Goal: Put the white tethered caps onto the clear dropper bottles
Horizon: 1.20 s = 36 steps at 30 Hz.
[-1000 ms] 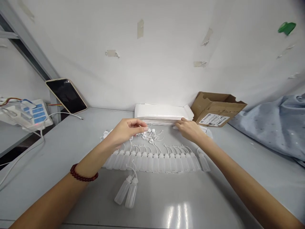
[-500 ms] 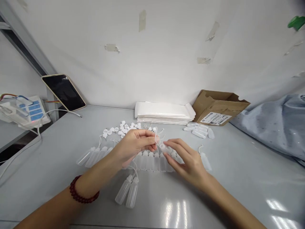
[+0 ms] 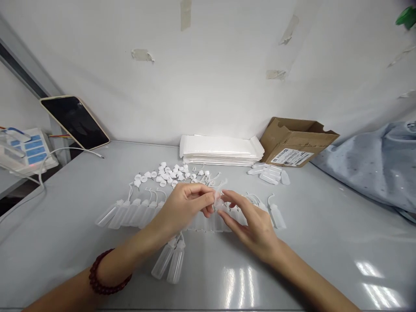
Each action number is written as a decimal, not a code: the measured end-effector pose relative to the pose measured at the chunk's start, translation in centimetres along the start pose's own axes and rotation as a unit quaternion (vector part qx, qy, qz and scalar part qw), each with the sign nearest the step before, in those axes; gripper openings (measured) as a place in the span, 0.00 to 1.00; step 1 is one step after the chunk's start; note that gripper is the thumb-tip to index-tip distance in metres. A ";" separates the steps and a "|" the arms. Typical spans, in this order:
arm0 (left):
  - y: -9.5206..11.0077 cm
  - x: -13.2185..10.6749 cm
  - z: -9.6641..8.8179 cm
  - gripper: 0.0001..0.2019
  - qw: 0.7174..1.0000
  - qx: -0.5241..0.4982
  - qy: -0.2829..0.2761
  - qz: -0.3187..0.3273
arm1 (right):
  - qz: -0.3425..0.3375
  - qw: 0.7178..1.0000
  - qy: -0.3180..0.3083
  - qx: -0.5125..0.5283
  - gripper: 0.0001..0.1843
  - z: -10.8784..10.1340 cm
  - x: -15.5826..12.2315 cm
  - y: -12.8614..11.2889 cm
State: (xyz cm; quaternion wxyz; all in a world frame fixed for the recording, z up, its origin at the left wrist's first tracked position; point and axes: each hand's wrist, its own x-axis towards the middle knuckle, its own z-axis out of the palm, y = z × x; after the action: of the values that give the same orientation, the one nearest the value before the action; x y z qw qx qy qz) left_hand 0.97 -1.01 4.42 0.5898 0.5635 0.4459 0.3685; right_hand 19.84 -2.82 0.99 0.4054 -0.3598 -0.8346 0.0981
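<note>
My left hand (image 3: 183, 208) and my right hand (image 3: 250, 221) meet over the middle of the grey table (image 3: 325, 242). Between their fingertips they pinch a small translucent bottle (image 3: 218, 203) and a white cap; which hand grips which part is hard to tell. Beneath them lies a row of small translucent bottles (image 3: 130, 213) with tethered caps, side by side. Two more bottles (image 3: 169, 262) rest nearer to me. Loose white caps (image 3: 165, 172) are scattered behind the row.
A stack of white bags (image 3: 221, 151) lies against the wall, with a cardboard box (image 3: 297, 141) to its right and a few bottles (image 3: 269, 174) in front. A phone (image 3: 74, 121) leans at the left, near a power strip (image 3: 22, 149). Blue-grey cloth (image 3: 373, 169) covers the right.
My right hand came back from the bag stack to the middle and joined my left hand, which also drew nearer. Both now pinch a small bottle and cap together.
</note>
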 end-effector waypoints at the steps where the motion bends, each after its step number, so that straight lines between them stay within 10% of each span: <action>1: 0.0 -0.1 0.1 0.10 0.999 0.033 0.016 0.027 | 0.006 1.000 0.000 0.009 0.26 0.0 0.0 -0.1; 8: 0.2 -0.9 0.9 0.08 0.986 0.108 0.070 0.107 | 0.113 0.980 0.023 0.160 0.19 -0.3 0.6 -1.0; 16: -0.2 -1.1 0.5 0.09 0.941 0.212 0.060 0.256 | 0.359 0.751 -0.044 0.553 0.15 -1.0 1.3 -0.9; 23: 0.2 -1.4 -0.1 0.28 0.877 0.326 -0.004 0.354 | 0.340 0.660 -0.070 0.666 0.14 -1.3 1.5 -1.1; 27: 0.9 -1.6 -0.4 0.25 0.857 0.376 -0.017 0.353 | 0.335 0.671 -0.098 0.654 0.14 -1.3 1.5 -1.2; 36: 0.7 -4.5 -1.0 0.18 0.836 0.453 -0.042 0.307 | 0.295 0.816 -0.198 0.455 0.10 -1.2 1.4 -1.9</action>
State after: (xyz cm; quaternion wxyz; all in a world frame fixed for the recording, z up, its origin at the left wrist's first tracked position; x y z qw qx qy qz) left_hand -1.47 -4.86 5.61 0.1437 0.8904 0.3421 0.2638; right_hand 19.11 -3.39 3.49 0.3006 -0.3361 -0.6104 0.6512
